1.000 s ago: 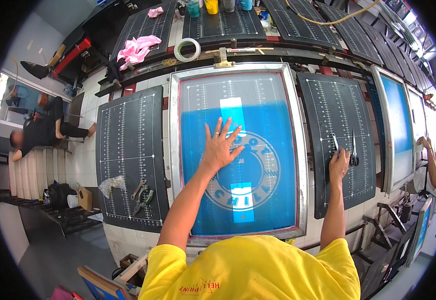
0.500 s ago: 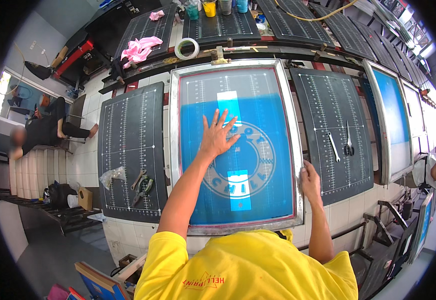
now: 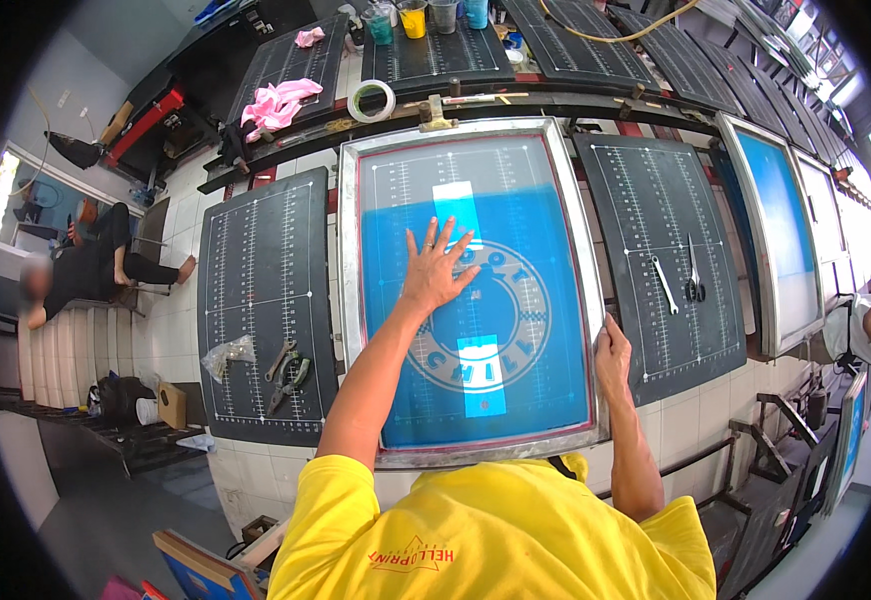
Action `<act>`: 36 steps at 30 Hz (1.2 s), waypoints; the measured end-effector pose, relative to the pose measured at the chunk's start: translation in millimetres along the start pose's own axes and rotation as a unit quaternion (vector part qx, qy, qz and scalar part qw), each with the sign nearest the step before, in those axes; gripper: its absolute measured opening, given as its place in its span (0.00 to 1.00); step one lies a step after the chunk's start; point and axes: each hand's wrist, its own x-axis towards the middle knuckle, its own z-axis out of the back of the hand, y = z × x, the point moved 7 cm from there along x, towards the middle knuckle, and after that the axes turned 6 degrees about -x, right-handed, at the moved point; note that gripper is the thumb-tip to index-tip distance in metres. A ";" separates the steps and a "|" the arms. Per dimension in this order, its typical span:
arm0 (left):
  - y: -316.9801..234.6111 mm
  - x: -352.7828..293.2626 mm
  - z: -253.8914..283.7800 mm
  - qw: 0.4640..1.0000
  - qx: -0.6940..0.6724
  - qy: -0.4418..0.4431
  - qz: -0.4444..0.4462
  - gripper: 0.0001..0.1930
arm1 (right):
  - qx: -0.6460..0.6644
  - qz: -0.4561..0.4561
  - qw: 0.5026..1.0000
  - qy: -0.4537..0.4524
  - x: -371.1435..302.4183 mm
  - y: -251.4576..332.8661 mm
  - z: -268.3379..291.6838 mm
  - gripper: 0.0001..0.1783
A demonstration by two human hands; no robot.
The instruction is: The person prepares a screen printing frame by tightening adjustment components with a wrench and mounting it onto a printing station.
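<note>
While the left hand (image 3: 438,275) lies flat on the blue mesh (image 3: 501,315), its fingers spread wide and gripping nothing, the right hand (image 3: 614,358) meets the right side of the metal frame (image 3: 352,290), fingers bent against the rim; whether they curl beneath it cannot be told; one contact on the face and one at the edge probably help keep the framed screen steady; it lies between two dark ruled boards, the left board (image 3: 236,230) and the right board (image 3: 646,200); a clamp (image 3: 436,114) sits at its far edge, likely to hold that end in place; a wrench (image 3: 664,282) and scissors (image 3: 695,289) lie side by side on the right board, apparently set within the right hand's easy reach; pliers (image 3: 299,376) and a clear plastic bag (image 3: 224,355) lie near the left board's lower end, well apart from the frame.
</note>
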 end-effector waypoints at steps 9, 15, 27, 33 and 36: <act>-1.4 1.1 -0.1 0.999 0.014 -0.031 -0.022 0.32 | -0.023 0.013 1.000 -0.012 -1.0 7.4 4.1 0.20; 3.0 -0.4 -7.4 0.999 0.022 -0.024 -0.012 0.32 | -0.007 0.008 1.000 -0.024 0.7 9.7 0.5 0.20; 2.2 0.5 -7.0 0.999 0.022 -0.021 -0.013 0.32 | 0.033 -0.081 0.996 -0.008 -1.1 14.7 5.3 0.21; 0.3 0.9 -5.2 0.999 0.054 0.000 -0.003 0.32 | 0.049 -0.089 0.995 0.024 -0.4 4.5 6.2 0.21; 0.3 0.0 -4.1 0.999 0.040 0.001 0.000 0.32 | 0.041 -0.078 0.993 0.084 -13.3 -5.2 12.2 0.22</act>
